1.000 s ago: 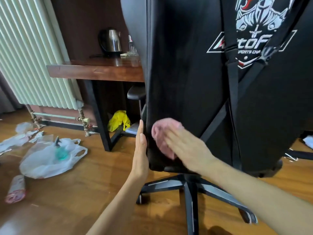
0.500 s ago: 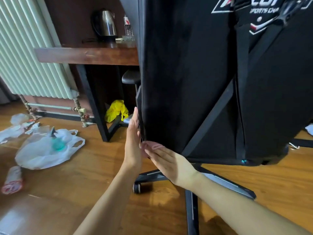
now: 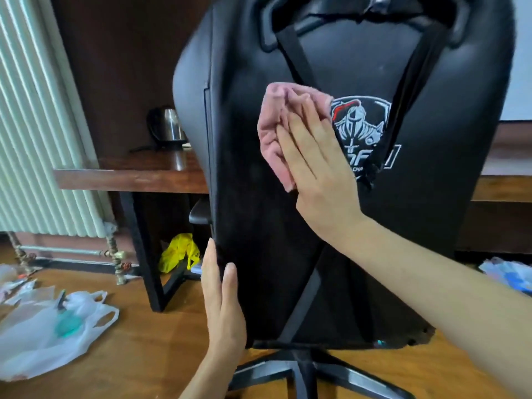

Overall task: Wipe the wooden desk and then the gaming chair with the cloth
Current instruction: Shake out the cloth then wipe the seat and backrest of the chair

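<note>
Right hand flat, fingers straight, pressing cloth on chair back. Left hand flat, steadying its edge. Risk: chair rolls or swivels under pressure; cloth slips out.

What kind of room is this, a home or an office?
Probably a lived-in room at home or in a hotel: a gaming chair stands by a wooden desk bearing an electric kettle, a ribbed radiator stands at the left, and plastic bags lie on the floor.

A pale ribbed radiator stands beside a dark brown wall, with plastic bags strewn across the glossy wooden floor.
</note>
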The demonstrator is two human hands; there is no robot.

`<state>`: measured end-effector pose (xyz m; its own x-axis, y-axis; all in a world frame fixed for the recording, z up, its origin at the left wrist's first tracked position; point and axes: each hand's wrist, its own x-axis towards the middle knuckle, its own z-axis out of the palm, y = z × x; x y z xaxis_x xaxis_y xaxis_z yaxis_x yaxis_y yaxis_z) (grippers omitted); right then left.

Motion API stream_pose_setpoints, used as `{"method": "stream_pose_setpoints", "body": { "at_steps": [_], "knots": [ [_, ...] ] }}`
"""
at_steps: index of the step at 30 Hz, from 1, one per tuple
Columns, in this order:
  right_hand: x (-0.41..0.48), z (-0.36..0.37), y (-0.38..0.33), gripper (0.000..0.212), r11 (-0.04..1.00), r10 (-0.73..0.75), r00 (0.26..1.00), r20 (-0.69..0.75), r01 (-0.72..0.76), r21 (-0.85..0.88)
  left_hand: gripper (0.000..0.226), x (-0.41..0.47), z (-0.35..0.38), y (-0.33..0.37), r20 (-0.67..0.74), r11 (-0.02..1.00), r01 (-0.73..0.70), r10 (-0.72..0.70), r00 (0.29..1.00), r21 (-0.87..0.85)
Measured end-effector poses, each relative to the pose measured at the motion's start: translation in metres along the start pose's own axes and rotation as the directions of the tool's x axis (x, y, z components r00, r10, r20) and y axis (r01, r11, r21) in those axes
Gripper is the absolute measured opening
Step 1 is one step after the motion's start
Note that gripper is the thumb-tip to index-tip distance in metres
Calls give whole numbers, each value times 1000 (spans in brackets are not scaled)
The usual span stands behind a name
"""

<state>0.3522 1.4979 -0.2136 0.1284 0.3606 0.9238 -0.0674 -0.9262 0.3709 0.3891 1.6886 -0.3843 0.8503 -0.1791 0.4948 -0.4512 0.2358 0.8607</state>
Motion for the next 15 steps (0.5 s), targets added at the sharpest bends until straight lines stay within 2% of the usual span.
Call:
{"method": "stream_pose_setpoints", "body": {
  "at_steps": [2, 3, 5, 7, 9, 10, 11, 12, 15],
  "knots": [
    [-13, 0, -15, 50, 998, 54, 998, -14, -54, 14, 62, 16, 11, 21, -34, 998, -56, 56, 998, 12],
    [-35, 1, -29, 48, 998, 55, 998, 42, -56, 15, 60, 25, 15, 32, -47, 997, -76, 77, 996, 12],
    [-93, -5, -54, 49, 1000, -4, 965, 262, -3, 27, 59, 42, 23, 54, -62, 990, -139, 140, 988, 27],
    [-140, -17, -69, 60, 986, -166, 883, 438, 159, 53, 62, 54, 29, 72, -62, 981, -183, 187, 980, 62],
    [-156, -25, -63, 68, 924, -305, 713, 631, 381, 17, 64, 62, 32, 84, -62, 982, -165, 172, 983, 94],
    [-147, -28, -57, 66, 903, -335, 659, 674, 429, 29, 64, 64, 33, 89, -64, 982, -153, 161, 985, 110],
    [-133, -31, -48, 61, 894, -357, 647, 674, 446, 45, 62, 65, 34, 93, -69, 981, -147, 156, 985, 124],
    [-114, -33, -39, 56, 900, -359, 673, 647, 434, 49, 60, 65, 36, 97, -77, 980, -151, 162, 984, 129],
    [-35, -34, -10, 49, 928, -331, 823, 461, 372, 1, 59, 72, 48, 118, -140, 984, -144, 158, 977, 107]
  ]
}}
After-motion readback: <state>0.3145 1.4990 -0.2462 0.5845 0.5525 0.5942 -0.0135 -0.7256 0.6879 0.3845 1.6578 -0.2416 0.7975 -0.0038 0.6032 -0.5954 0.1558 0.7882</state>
